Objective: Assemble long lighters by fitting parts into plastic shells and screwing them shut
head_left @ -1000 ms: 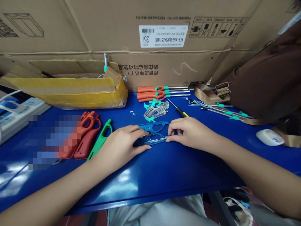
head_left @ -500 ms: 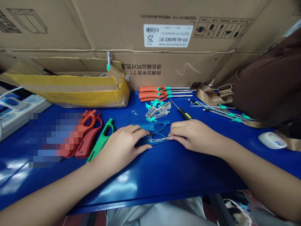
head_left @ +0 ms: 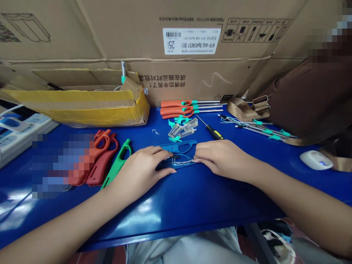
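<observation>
My left hand [head_left: 145, 163] grips the left end of a blue lighter casing half [head_left: 184, 165] lying on the table, thumb on the near side and fingers on the far side. Inside this half run thin white wires [head_left: 180, 161], beside a small dark part partly under my fingertips. At its right end my right hand [head_left: 220, 156] pinches the wires between thumb and forefinger; the exact tip is hidden. Just behind lies a second blue casing half [head_left: 184, 147], close to both hands. Beyond it are clear fuel tanks [head_left: 176, 130] and teal plastic pieces [head_left: 180, 119].
A screwdriver [head_left: 213, 132] lies behind my right hand. Orange lighters [head_left: 176, 110] rest against the large carton [head_left: 115, 33]. Green [head_left: 117, 163] and red casings [head_left: 96, 168] lie left, metal lighter tubes [head_left: 264, 131] right, near a white mouse-like device [head_left: 316, 160]. A yellow-taped box [head_left: 110, 110] stands back left.
The view has shifted slightly. Both hands keep nearly the same place and hold, and the white wires sit a little closer along the blue casing half.
</observation>
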A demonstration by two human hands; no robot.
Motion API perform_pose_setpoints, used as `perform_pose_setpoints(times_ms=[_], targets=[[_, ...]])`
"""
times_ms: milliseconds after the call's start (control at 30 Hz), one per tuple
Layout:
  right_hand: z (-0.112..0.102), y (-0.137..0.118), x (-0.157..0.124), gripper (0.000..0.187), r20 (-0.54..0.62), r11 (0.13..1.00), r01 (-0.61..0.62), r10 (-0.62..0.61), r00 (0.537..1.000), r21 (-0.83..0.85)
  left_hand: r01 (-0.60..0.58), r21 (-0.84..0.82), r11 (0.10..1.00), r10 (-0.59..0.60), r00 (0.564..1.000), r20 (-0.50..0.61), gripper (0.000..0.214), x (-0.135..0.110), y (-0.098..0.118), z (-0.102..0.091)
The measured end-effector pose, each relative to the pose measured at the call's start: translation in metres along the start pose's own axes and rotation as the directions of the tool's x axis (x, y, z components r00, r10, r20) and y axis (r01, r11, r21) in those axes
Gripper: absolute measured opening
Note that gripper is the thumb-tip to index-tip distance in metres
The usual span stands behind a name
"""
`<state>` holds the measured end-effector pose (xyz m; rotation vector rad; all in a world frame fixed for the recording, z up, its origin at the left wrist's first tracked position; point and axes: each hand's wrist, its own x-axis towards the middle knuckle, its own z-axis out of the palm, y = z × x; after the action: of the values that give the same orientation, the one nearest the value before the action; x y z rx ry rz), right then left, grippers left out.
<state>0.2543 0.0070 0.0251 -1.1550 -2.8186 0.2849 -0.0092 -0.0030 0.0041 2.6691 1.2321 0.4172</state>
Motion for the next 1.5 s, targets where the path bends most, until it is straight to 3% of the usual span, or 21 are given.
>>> perform_pose_setpoints(times_ms=[167,400,767,1033,1167,1267,1400,1500], targets=[[0.000,0.002,0.001,0.015,-0.014,0.993,-0.082,0.083,0.996,0.083,0.024,-0.009,1.000,-0.024,1.000,0.008,0.032,0.000,0.000,0.000],[-0.001,0.007,0.001,0.018,0.002,0.995,-0.020,0.019,1.000,0.096,0.029,-0.012,1.000,-0.029,1.000,0.010,0.033,-0.001,0.001,0.001],[-0.004,0.006,0.000,0.016,0.023,0.971,-0.076,0.072,0.997,0.228,-0.003,-0.037,0.999,0.004,1.000,0.021,0.031,0.000,0.007,-0.001],[0.001,0.003,0.003,0.015,0.119,0.904,-0.260,0.232,0.965,0.339,-0.043,-0.063,0.997,0.045,0.998,0.032,0.033,-0.001,0.012,0.001],[0.001,0.003,0.003,0.014,0.118,0.909,-0.231,0.202,0.972,0.348,-0.009,-0.037,0.999,0.011,0.999,0.050,0.031,0.000,0.014,-0.002],[0.002,0.003,0.001,0.003,0.048,0.922,-0.146,0.138,0.989,0.358,-0.005,-0.024,1.000,0.006,0.999,0.045,0.029,0.000,0.014,-0.004],[0.002,-0.001,-0.003,0.017,0.020,0.955,0.024,-0.031,0.999,0.296,-0.040,-0.025,0.999,0.041,0.999,0.013,0.029,0.001,0.012,-0.003],[0.001,-0.003,-0.005,0.017,0.056,0.972,0.054,-0.068,0.996,0.230,-0.079,-0.038,0.996,0.078,0.997,-0.008,0.026,0.000,0.011,0.000]])
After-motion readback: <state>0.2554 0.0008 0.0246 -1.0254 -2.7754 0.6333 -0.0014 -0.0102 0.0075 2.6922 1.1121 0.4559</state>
